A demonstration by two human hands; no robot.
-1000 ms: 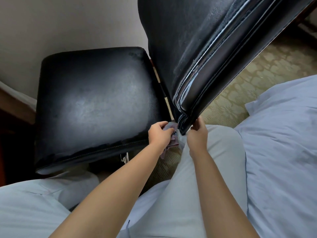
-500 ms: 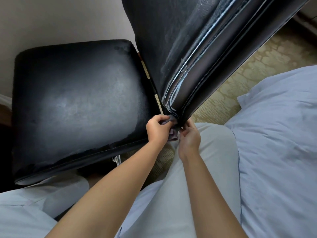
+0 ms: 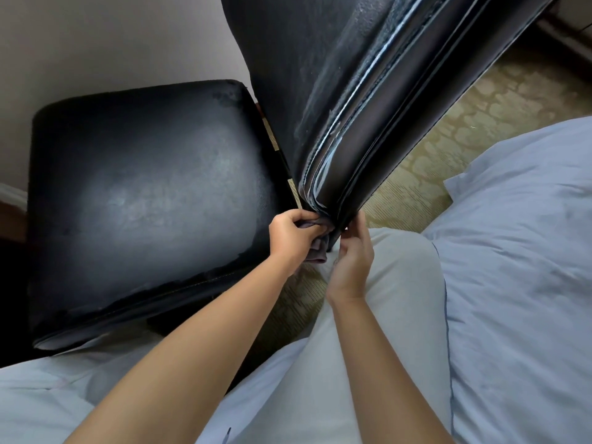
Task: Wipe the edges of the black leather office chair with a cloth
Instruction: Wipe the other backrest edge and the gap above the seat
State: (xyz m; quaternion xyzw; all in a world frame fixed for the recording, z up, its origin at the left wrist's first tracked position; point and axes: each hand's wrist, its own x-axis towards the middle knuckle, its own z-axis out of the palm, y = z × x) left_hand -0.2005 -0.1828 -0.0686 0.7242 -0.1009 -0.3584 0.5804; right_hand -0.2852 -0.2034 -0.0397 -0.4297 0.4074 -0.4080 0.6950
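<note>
Here the black leather chair back [image 3: 368, 91] leans over the seat [image 3: 150, 200], with pale bedding [image 3: 519, 251] to the right. The left hand [image 3: 290, 235] grips a bunched purple-grey cloth [image 3: 318, 248] against the bottom corner of the back edge. The right hand [image 3: 354, 254] pinches this corner with curled fingers.

A bedroom, likely in a hotel: a bed [image 3: 519, 283] made up with pale blue linen and a piped pillow fills the right side, patterned beige carpet [image 3: 455, 123] covers the floor, and a black leather chair [image 3: 336, 91] stands beside a matching padded stool [image 3: 144, 203] against a plain cream wall [image 3: 112, 36].
</note>
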